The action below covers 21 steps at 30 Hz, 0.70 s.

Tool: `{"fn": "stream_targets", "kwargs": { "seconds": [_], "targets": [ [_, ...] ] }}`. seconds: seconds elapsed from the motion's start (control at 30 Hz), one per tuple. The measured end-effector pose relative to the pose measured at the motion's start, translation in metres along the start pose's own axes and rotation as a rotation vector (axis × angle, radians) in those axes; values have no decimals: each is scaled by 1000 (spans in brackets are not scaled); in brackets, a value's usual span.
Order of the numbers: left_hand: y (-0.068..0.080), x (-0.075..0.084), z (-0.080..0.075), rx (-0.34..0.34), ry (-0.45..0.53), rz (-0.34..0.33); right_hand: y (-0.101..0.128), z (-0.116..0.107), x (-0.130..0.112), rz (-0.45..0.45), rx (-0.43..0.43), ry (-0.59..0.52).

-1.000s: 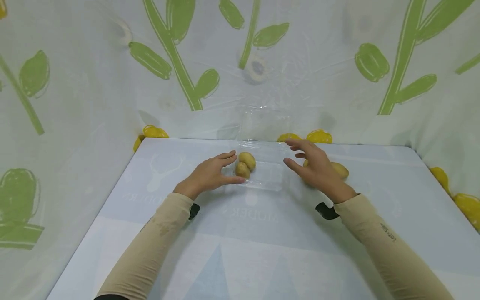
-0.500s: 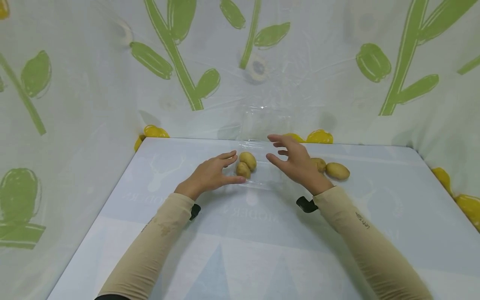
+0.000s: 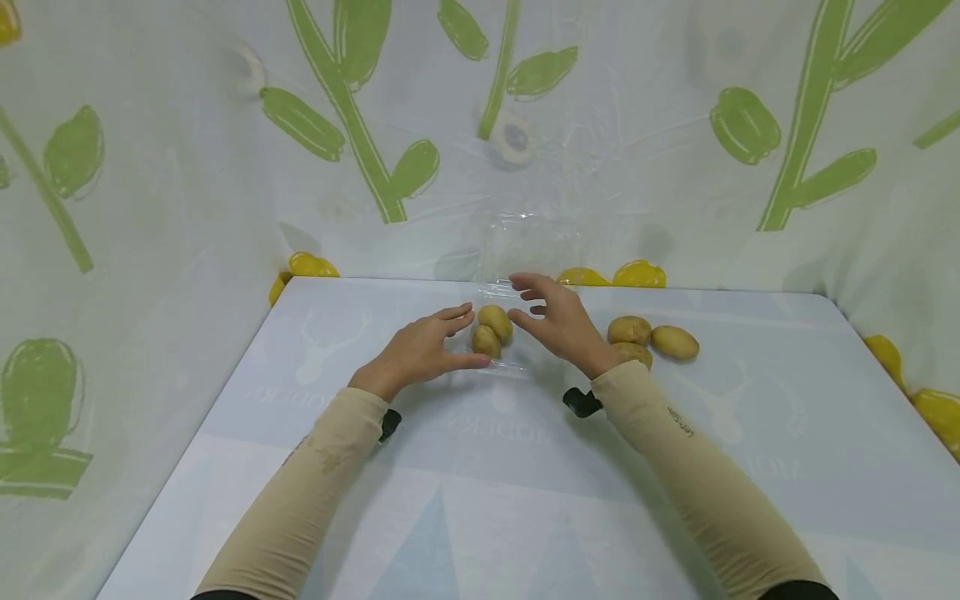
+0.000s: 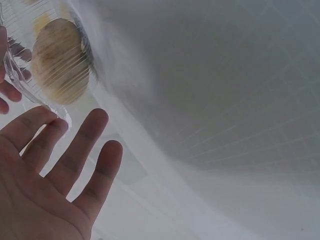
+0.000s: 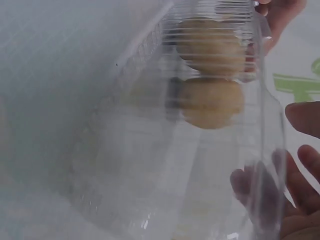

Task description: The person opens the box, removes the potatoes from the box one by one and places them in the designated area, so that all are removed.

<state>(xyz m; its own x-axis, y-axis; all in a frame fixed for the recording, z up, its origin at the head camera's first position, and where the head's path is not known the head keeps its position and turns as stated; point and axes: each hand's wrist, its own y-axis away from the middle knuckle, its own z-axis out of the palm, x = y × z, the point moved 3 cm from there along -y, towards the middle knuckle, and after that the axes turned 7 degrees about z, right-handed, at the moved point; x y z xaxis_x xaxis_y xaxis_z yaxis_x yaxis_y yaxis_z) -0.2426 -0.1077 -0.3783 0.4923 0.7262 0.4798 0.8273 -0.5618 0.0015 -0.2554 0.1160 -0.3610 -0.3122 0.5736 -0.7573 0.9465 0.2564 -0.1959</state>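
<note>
Two potatoes (image 3: 493, 323) lie at the left end of a clear plastic clamshell box (image 3: 504, 367), its lid (image 3: 531, 242) standing raised at the back. My left hand (image 3: 420, 346) rests at the box's left end, thumb by the front corner. In the left wrist view, the left hand (image 4: 55, 170) has spread fingers, some touching the plastic rim. My right hand (image 3: 558, 321) reaches over the box's right part, fingers loosely spread with nothing between them. Through the clear wall, part of the right hand (image 5: 295, 205) shows in the right wrist view.
Three more potatoes (image 3: 675, 342) lie on the table (image 3: 480, 500) to the right of the box, one partly behind my right wrist. A patterned curtain (image 3: 630, 167) with green leaves hangs close behind the table's far edge.
My right hand has moved left from the loose potatoes to over the box, uncovering those potatoes. My left hand and the box have stayed in place.
</note>
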Motion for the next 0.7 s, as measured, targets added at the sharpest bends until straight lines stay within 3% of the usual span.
{"fn": "stream_targets", "kwargs": {
  "seconds": [0.27,0.57,0.7],
  "targets": [
    [1,0,0,4,5,19,-9,17,3,38,-59,2],
    [1,-1,0,7,1,27,-13,27,3,43,-154,153],
    [1,0,0,7,8,28,-13,31,4,10,-196,170]
  ]
}}
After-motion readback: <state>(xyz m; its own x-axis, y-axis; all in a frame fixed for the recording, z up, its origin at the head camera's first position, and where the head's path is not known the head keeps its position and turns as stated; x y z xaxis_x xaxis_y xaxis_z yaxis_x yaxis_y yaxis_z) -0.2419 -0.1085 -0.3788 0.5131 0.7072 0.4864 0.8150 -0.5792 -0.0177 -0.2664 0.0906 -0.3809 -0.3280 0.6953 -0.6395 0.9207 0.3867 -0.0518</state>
